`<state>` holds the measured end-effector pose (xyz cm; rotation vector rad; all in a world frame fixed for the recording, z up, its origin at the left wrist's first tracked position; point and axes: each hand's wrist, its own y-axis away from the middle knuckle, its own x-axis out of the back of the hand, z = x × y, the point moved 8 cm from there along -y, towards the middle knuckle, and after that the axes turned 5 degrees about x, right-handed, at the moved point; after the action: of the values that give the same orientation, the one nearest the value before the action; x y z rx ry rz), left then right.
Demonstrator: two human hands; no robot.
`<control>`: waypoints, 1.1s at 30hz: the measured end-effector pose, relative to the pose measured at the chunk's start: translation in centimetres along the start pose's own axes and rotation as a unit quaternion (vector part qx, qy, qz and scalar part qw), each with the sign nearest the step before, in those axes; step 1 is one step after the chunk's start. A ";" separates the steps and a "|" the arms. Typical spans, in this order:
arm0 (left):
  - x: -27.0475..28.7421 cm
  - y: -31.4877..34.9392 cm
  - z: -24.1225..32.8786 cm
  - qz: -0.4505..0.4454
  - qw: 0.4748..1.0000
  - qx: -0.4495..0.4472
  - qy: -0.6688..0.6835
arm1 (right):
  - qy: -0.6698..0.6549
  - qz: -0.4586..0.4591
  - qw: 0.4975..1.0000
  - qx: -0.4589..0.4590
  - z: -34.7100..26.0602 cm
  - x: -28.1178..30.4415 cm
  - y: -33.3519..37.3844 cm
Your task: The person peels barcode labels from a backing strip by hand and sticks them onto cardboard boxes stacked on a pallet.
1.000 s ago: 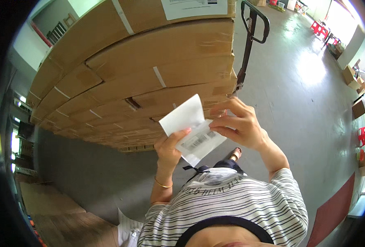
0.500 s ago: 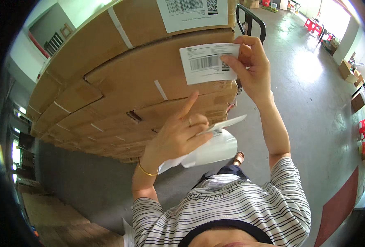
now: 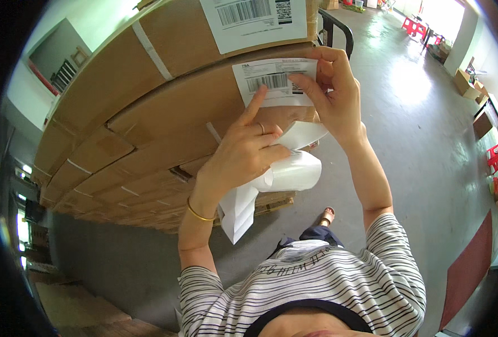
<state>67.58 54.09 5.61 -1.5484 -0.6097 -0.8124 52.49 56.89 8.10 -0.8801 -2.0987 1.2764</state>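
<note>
One label (image 3: 254, 23) is on the upper box (image 3: 184, 46), while a second label (image 3: 274, 91) seems half-stuck to the lower box (image 3: 173, 106), right hand (image 3: 338, 92) pinching its right end, left hand (image 3: 240, 153) pointing onto it, clutching white paper (image 3: 299, 172).

Right hand (image 3: 340, 96): pinched at right end of label (image 3: 277, 81). Left hand (image 3: 244, 150): below label, index finger (image 3: 253, 105) extended over it.

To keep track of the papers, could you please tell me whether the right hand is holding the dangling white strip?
No, the left hand holds the white strip, while the right hand touches the barcode label.
</note>
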 end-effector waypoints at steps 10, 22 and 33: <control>-0.7 -0.6 -1.5 0.028 1.000 -0.002 -0.013 | 0.072 -0.009 0.997 0.021 -0.6 -0.4 0.0; -2.4 0.3 -2.9 0.064 0.996 0.019 -0.053 | 0.173 -0.022 0.984 -0.047 -0.1 -0.1 -0.7; -10.0 -6.1 1.9 -0.035 0.996 -0.075 -0.030 | 0.059 -0.069 0.953 0.290 -4.3 4.6 -1.3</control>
<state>56.97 57.50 1.53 -1.7012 -0.6614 -0.8844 52.23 62.31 11.54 -0.5204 -1.5248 1.5940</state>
